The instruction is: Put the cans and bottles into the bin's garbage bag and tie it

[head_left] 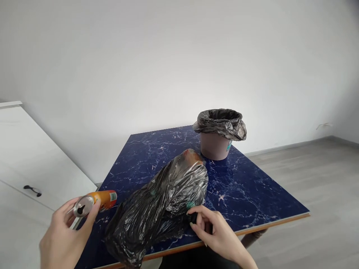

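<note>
On a blue table (241, 190), along its front edge: one black bag (157, 203), pinched by the right hand (213, 228), may tear if tugged; raised at the left, one opened can (104, 199), held tilted by the left hand (66, 231), may drip if not drained.

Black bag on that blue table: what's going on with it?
A person's right hand pinches the side of the black bag, which lies on the blue table with something orange showing through its far end. The left hand holds an opened orange can. Farther back stands a bin with a black liner.
</note>
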Demonstrator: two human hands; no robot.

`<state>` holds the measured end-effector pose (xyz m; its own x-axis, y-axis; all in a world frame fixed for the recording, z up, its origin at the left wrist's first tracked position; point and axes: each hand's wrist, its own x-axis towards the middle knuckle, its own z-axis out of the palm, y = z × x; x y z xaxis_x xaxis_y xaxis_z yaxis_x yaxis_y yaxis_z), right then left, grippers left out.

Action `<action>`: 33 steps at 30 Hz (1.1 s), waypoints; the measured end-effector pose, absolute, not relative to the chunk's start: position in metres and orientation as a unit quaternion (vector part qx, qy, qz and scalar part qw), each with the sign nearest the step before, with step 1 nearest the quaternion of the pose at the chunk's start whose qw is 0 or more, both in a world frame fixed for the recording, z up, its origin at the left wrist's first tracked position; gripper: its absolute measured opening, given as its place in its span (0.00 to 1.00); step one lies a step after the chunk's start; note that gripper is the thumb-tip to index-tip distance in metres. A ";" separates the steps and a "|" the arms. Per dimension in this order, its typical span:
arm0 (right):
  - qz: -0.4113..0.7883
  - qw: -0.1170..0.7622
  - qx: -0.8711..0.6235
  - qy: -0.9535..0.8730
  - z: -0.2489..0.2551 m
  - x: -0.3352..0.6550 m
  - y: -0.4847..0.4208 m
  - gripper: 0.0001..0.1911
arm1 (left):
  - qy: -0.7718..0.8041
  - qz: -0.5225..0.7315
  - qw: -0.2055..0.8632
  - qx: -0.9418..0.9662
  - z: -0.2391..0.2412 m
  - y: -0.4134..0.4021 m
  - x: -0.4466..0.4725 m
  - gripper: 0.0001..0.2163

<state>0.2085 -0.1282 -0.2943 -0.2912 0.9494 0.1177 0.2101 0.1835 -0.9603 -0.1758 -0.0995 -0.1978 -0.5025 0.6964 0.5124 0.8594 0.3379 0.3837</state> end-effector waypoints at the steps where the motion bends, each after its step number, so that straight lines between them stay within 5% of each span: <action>1: 0.461 0.399 -0.442 -0.658 -0.294 0.208 -0.128 0.13 | -0.814 -0.315 0.102 -0.477 -0.193 -0.094 -0.169 0.23; 18: 0.468 0.407 -0.437 -0.652 -0.296 0.208 -0.127 0.17 | -0.822 -0.174 0.075 -0.537 -0.166 -0.042 -0.154 0.27; 28: 0.468 0.404 -0.438 -0.652 -0.296 0.208 -0.127 0.17 | -0.823 -0.218 0.067 -0.520 -0.182 -0.025 -0.172 0.33; 33: 0.468 0.405 -0.440 -0.651 -0.297 0.208 -0.127 0.15 | -0.732 -0.327 0.162 -0.576 -0.177 -0.046 -0.150 0.39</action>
<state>0.2075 -0.1267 -0.2970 -0.2846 0.9517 0.1153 0.1939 0.1749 -0.9653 -0.1498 -0.0457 -0.1770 -0.2843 0.7363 0.6140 0.9486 0.1230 0.2917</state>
